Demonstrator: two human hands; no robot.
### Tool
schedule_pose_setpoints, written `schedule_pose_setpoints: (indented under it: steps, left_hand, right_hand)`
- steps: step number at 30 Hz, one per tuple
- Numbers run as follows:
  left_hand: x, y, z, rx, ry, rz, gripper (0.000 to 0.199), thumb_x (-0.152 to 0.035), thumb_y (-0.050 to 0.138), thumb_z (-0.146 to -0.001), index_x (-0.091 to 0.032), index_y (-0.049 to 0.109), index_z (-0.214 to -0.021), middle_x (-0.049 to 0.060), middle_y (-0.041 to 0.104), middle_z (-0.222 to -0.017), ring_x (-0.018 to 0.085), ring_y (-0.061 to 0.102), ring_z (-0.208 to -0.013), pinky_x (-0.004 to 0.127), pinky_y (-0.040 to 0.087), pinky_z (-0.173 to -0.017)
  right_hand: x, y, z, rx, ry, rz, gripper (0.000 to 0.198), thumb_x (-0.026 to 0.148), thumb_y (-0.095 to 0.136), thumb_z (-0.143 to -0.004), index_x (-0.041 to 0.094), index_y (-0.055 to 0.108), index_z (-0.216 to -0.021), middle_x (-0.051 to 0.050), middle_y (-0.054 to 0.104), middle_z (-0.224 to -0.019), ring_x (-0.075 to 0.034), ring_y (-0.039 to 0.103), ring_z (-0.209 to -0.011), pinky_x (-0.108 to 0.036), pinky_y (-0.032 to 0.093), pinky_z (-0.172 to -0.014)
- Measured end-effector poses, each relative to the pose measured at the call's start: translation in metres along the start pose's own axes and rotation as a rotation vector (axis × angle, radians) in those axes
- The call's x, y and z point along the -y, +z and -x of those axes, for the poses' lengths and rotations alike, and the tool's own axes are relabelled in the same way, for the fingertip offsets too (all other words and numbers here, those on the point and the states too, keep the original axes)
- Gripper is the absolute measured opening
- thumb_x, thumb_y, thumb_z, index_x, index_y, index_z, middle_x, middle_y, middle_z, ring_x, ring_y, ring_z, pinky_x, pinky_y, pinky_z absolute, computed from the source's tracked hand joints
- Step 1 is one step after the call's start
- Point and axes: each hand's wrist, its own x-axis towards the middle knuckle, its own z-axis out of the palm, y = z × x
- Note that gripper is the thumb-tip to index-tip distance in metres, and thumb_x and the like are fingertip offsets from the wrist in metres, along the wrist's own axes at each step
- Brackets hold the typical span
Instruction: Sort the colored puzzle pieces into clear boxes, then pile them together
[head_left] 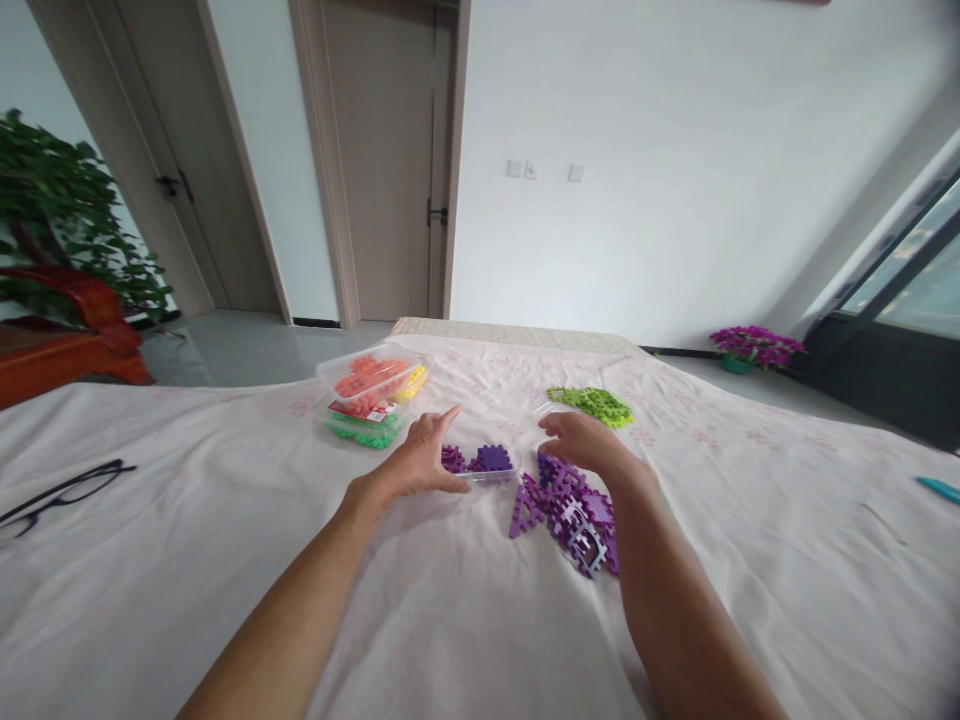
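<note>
A clear plastic box (491, 477) with purple notched building pieces (494, 458) in it lies between my hands. My left hand (424, 457) curves round the box's left end, thumb along the front rim and index finger stretched out; thumb and finger are wide apart. To the right, my right hand (589, 440) hovers at the far end of a loose pile of purple pieces (574, 505), its fingers bent and a little apart. No piece shows in it. A clear plastic rim (553, 409) is partly hidden behind this hand.
Stacked clear boxes (324, 372) at the left hold orange, yellow and green pieces. Lime green pieces (596, 402) lie behind my right hand. Glasses (67, 492) rest on the left of the wrinkled cloth (465, 610), and a blue object (937, 489) lies at the right edge.
</note>
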Motion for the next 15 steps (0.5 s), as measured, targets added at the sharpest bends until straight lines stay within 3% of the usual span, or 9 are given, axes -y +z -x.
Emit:
schedule_pose_setpoints:
  steps: [6,15]
  left_hand:
    - [0.001,0.001,0.0,-0.01,0.002,-0.003,0.117,-0.042,0.084,-0.053,-0.025,0.023,-0.151,0.013,0.038,-0.138,0.035,0.038,-0.129,0.047,0.032,-0.11]
    - [0.0,0.001,0.0,-0.004,0.0,-0.028,0.117,-0.043,0.083,-0.053,-0.023,0.023,-0.151,0.014,0.037,-0.138,0.034,0.037,-0.13,0.046,0.032,-0.111]
  right_hand:
    - [-0.018,0.018,-0.007,0.08,0.171,0.093,0.048,0.039,0.066,-0.071,0.024,0.069,-0.116,-0.007,0.07,-0.113,-0.025,0.065,-0.099,-0.031,0.045,-0.075]
    - [-0.017,0.04,-0.014,0.131,0.104,0.073,0.042,0.034,0.075,-0.059,0.027,0.074,-0.1,-0.005,0.072,-0.102,-0.025,0.065,-0.092,-0.028,0.044,-0.068]
